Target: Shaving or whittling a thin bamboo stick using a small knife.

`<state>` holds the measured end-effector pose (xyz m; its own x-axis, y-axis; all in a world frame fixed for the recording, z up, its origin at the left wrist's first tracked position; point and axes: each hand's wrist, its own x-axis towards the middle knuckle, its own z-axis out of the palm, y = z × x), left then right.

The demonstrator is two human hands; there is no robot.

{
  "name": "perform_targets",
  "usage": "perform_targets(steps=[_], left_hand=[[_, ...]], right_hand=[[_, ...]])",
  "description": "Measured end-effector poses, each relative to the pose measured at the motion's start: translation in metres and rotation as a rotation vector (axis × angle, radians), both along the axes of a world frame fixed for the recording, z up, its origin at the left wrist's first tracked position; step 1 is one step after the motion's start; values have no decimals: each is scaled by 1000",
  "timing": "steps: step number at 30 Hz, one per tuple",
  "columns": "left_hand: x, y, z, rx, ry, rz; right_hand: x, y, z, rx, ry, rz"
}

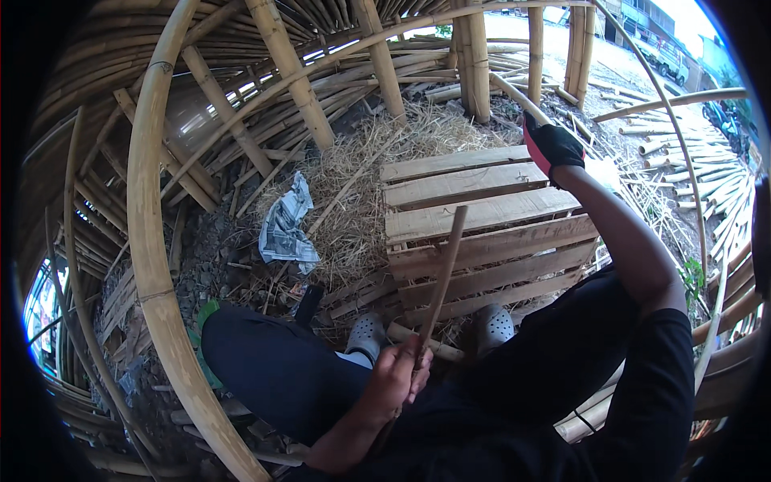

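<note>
My bare left hand (399, 373) is closed around a slim brown stick (444, 281), apparently wood or bamboo, which slants up and away from my lap. My right hand (556, 146), in a black and red glove, reaches out over the far right corner of a slatted wooden crate (474, 210). Beside the glove lies a bamboo pole (520, 98), whose near part passes behind the hand. The glove's fingers are mostly hidden, so whether they grip the pole does not show. The crate stands in front of my feet, between my knees.
Upright bamboo posts (474, 68) and a thick curved pole (148, 241) surround me. Straw (353, 193) and crumpled newspaper (289, 225) lie left of the crate. Cut bamboo pieces (707, 165) are spread at the right. A short bamboo length (426, 343) lies between my shoes.
</note>
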<state>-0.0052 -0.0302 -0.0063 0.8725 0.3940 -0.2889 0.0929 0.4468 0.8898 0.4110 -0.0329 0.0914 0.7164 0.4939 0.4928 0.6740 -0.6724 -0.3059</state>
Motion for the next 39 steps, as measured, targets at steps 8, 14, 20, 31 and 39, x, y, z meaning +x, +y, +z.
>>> perform_targets(steps=[8, 14, 20, 31, 39], left_hand=[[-13, 25, 3, -473, -168, -50], [-6, 19, 4, -511, -175, -86], [0, 23, -1, -527, -131, -55], [-2, 9, 9, -98, -2, 171], [-1, 6, 8, 151, 112, 237]], right_hand=[[-145, -27, 2, -36, -274, 640], [-211, -56, -14, -67, -299, 930], [-180, -29, -25, -83, -521, 739], [-80, -1, 13, -325, 107, 315], [-208, -56, -22, -319, -106, 973]])
